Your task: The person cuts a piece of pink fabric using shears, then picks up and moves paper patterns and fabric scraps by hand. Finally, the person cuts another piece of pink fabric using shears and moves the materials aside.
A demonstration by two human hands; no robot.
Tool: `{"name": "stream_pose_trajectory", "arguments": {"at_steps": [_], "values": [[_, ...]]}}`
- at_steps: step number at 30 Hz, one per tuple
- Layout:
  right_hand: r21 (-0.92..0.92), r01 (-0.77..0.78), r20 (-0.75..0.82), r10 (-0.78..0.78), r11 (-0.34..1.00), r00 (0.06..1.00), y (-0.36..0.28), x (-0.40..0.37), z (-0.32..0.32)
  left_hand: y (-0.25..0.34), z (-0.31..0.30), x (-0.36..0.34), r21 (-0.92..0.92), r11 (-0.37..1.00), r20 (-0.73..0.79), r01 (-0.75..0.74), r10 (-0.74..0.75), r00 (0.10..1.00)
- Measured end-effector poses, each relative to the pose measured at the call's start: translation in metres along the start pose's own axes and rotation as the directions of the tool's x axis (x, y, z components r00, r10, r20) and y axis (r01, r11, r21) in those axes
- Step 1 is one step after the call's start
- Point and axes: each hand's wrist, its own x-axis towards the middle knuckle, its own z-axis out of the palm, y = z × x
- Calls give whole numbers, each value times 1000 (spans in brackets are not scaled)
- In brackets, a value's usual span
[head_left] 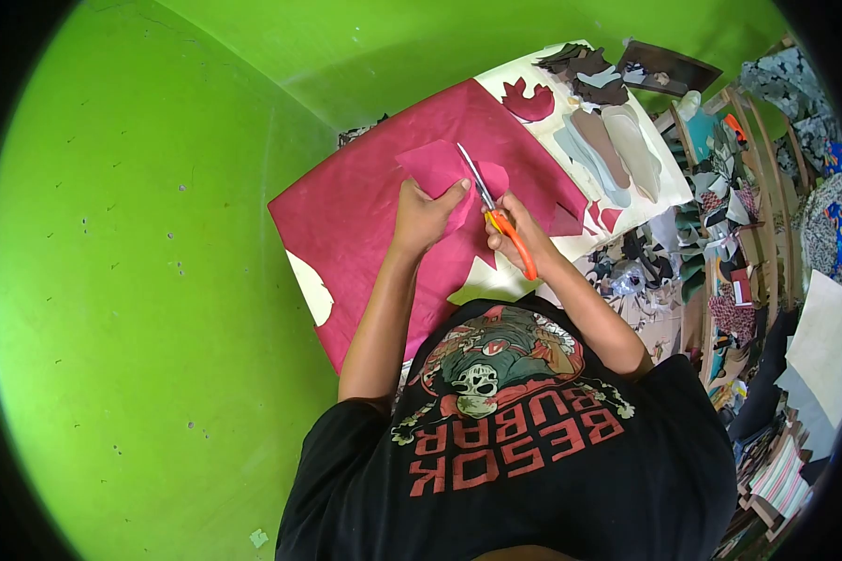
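Observation:
My left hand pinches a piece of dark pink sheet material, thumb on top, lifted over the larger sheet of the same colour. In my right hand is a pair of scissors with orange and yellow handles, fingers wrapped around them. The blades point away from me and lie along the right side of the held piece, near my left thumb. A jagged cut edge of the big sheet shows between my forearms. Its far part drapes over the table.
Beyond the sheet, the cream tabletop carries insole-shaped pieces, a curved pink cutout and dark scraps. Green walls stand left and behind. Wooden shelving stuffed with scraps is at the right.

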Motion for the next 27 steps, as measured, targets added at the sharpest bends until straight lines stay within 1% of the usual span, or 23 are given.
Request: {"name": "stream_pose_trajectory", "arguments": {"at_steps": [1, 3, 4, 6, 7, 9, 10, 12, 13, 15, 16, 18, 19, 21, 22, 24, 25, 27], "values": [[0, 0, 0, 0, 1000, 1000, 1, 0, 0, 1, 0, -1, 0, 1000, 0, 0, 0, 1000], [-117, 103, -11, -105, 988, 994, 2, 0, -1, 4, 0, -2, 20, 999, -12, 28, -28, 1000], [-116, 102, -10, -104, 988, 995, 2, -1, -1, 5, 0, -2, 20, 999, -12, 29, -29, 1000], [25, 37, -19, -37, 999, 999, 1, -1, 2, 5, 0, -3, 20, 999, -13, 34, -34, 999], [25, 38, -18, -37, 999, 999, -1, -1, 2, 5, 0, -3, 20, 999, -14, 34, -34, 999], [115, -38, -3, 39, 993, 999, -5, -3, 3, 4, 3, -4, -37, 999, -51, 32, -34, 998], [115, -38, -2, 38, 993, 999, -2, -2, 2, 3, 3, -4, -37, 999, -52, 31, -33, 998], [209, -64, -5, 67, 976, 998, 4, 2, -2, 2, 5, -4, -130, 984, -106, 121, -135, 985], [210, -64, -5, 66, 976, 998, 4, 2, -2, 2, 5, -4, -130, 984, -106, 121, -135, 985], [33, -17, 4, 17, 999, 1000, 4, 0, -2, 1, 6, -4, -197, 971, -217, 136, -179, 960], [33, -17, 5, 17, 999, 1000, 5, 0, -2, -1, 5, -4, -197, 971, -217, 136, -179, 960], [113, -49, 37, 45, 992, 998, 1, -1, 3, -4, 4, -4, -165, 982, -211, 88, -123, 970], [112, -49, 39, 45, 993, 998, -4, -2, 6, -5, 5, -4, -165, 983, -213, 87, -121, 969], [253, -14, 107, -13, 967, 994, -16, -8, 12, -7, 11, -6, -96, 995, -251, -22, -2, 968], [252, -15, 107, -13, 968, 994, -14, -9, 11, -8, 12, -6, -96, 995, -251, -23, -2, 968], [167, -8, 168, -21, 986, 986, -12, -10, 8, -10, 15, -6, 25, 993, -274, -117, 119, 954], [166, -8, 167, -21, 986, 986, -12, -10, 9, -10, 16, -7, 24, 993, -274, -117, 119, 954], [253, 4, 146, -43, 967, 988, -12, -10, 15, -10, 19, -10, 59, 992, -282, -112, 124, 951]]}}
